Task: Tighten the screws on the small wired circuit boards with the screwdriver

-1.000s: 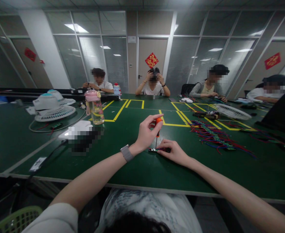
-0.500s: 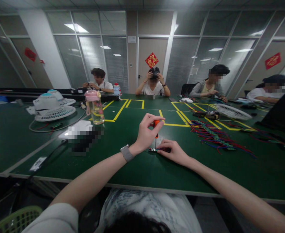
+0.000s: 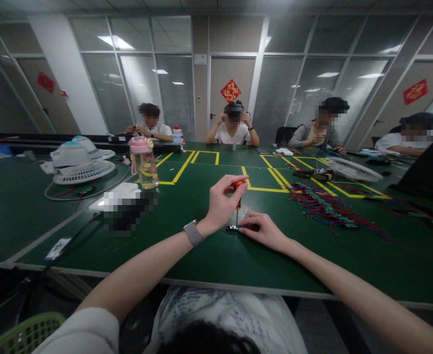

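My left hand (image 3: 223, 200), with a grey watch at the wrist, grips an orange and black screwdriver (image 3: 238, 202) held upright. The screwdriver's tip meets a small circuit board (image 3: 232, 228) that lies on the green table (image 3: 209, 260). My right hand (image 3: 262, 228) pinches the right end of this board, where dark wires show beside the fingers. Its fingertips partly cover the board.
A pink-lidded bottle (image 3: 144, 164) and white fan parts (image 3: 83, 167) stand to the left. Boards with red and blue wires (image 3: 323, 204) lie to the right, near a fan grille (image 3: 355, 169). Several people sit across the table.
The fingers of my left hand have shifted slightly around the screwdriver's handle. Across the table, the middle person's hands have moved at the headset, and a hand of the person right of them has risen.
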`<state>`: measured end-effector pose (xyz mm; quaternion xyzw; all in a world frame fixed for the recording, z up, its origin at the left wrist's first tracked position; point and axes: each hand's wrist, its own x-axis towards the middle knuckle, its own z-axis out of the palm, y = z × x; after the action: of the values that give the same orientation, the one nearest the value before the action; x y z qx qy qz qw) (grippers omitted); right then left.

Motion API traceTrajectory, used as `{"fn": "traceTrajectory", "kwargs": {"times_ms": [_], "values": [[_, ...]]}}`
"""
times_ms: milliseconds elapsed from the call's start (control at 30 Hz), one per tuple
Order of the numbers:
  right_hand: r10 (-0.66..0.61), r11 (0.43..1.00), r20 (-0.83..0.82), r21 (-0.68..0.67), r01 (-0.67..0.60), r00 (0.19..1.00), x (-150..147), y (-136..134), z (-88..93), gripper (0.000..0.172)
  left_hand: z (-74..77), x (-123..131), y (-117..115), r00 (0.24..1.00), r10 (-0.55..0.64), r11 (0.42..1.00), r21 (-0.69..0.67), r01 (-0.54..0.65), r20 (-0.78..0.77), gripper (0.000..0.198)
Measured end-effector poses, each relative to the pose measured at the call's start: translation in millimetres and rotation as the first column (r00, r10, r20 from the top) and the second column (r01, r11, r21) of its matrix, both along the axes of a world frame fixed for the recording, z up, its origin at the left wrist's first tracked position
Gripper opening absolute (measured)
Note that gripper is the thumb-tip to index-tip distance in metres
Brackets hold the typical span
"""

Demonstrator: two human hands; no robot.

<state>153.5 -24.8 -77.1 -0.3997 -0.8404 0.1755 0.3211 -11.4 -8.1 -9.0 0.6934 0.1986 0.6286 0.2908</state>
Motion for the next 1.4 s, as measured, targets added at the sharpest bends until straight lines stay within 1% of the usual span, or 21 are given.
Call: {"fn": "traceTrajectory", "kwargs": {"times_ms": [100,167,267,333,433,467,500,533,667,733,800,933,1000,1067,1100,1200,1267,1333,1400], "values": [[-0.008,1.000,0.001,0.005,0.008,1.000,-0.2,-0.2,0.3,0.020,1.0,-2.2,-0.7,0.993,0.113,0.990,0.085,-0.109,-0.042,0.015],[-0.012,1.000,0.000,0.007,0.012,1.000,-0.5,-0.3,0.5,0.020,1.6,-3.9,-0.6,0.988,0.139,0.986,0.104,-0.132,-0.062,0.017],[-0.012,1.000,0.000,0.009,0.012,1.000,-0.9,-0.4,0.5,0.020,1.7,-5.5,0.6,0.988,0.135,0.986,0.107,-0.126,-0.079,0.027],[-0.015,1.000,0.007,0.015,0.015,1.000,-0.8,-0.1,0.2,0.020,1.2,-4.9,1.9,0.995,0.081,0.993,0.089,-0.076,-0.062,0.030],[-0.016,1.000,0.012,0.014,0.016,1.000,-0.6,0.3,-0.3,0.020,0.5,-2.4,3.6,0.996,-0.085,0.996,0.008,0.085,-0.031,0.030],[-0.013,1.000,0.009,0.012,0.013,1.000,-0.5,0.3,-0.3,0.020,0.4,-1.5,3.9,0.992,-0.121,0.993,-0.014,0.120,-0.032,0.029],[-0.011,1.000,0.005,0.009,0.010,1.000,-0.5,0.2,-0.2,0.020,0.4,-0.9,4.0,0.991,-0.130,0.991,-0.021,0.129,-0.041,0.028],[-0.009,1.000,0.001,0.007,0.009,1.000,-0.6,0.0,-0.1,0.021,0.4,-0.7,3.9,0.992,-0.111,0.994,-0.012,0.110,-0.056,0.027],[-0.009,1.000,-0.006,0.002,0.009,1.000,-0.6,-0.5,0.6,0.020,0.9,-2.0,2.8,0.993,0.070,0.994,0.090,-0.061,-0.094,0.017],[-0.007,1.000,-0.003,0.003,0.007,1.000,-0.3,-0.2,0.2,0.019,1.0,-3.1,2.7,0.990,0.107,0.990,0.098,-0.098,-0.096,0.015],[-0.005,1.000,0.000,0.004,0.005,1.000,0.1,0.3,-0.6,0.019,1.1,-3.6,3.2,0.994,0.073,0.995,0.070,-0.067,-0.076,0.019],[-0.006,1.000,0.001,-0.001,0.006,1.000,0.4,0.9,-1.6,0.021,1.4,-2.7,4.8,0.992,-0.126,0.992,-0.023,0.126,-0.002,0.029],[-0.007,1.000,-0.001,-0.002,0.007,1.000,0.3,0.7,-1.6,0.021,1.0,-1.9,5.1,0.985,-0.169,0.983,-0.070,0.171,0.023,0.029],[-0.009,1.000,0.000,0.001,0.009,1.000,0.2,0.5,-1.4,0.021,0.1,-1.4,4.9,0.989,-0.150,0.985,-0.089,0.151,0.020,0.028],[-0.010,1.000,0.002,0.003,0.010,1.000,0.3,0.5,-1.3,0.021,-0.3,-1.4,4.7,0.993,-0.119,0.990,-0.080,0.120,0.007,0.027],[-0.009,1.000,0.010,0.008,0.009,1.000,0.4,0.5,-0.9,0.020,-1.1,-2.8,3.9,0.998,0.025,1.000,-0.011,-0.026,-0.056,0.022],[-0.009,1.000,0.009,0.007,0.009,1.000,0.2,0.5,-0.7,0.019,-1.0,-4.2,3.9,0.992,0.100,0.995,0.029,-0.098,-0.078,0.020],[-0.010,1.000,0.003,0.005,0.010,1.000,0.0,0.3,-0.6,0.020,-0.6,-5.0,4.8,0.992,0.100,0.995,0.037,-0.097,-0.076,0.023],[-0.010,1.000,-0.005,0.005,0.010,1.000,-0.4,-0.1,-0.6,0.020,-0.5,-4.5,5.9,0.998,0.027,1.000,0.017,-0.026,-0.050,0.029]]}}
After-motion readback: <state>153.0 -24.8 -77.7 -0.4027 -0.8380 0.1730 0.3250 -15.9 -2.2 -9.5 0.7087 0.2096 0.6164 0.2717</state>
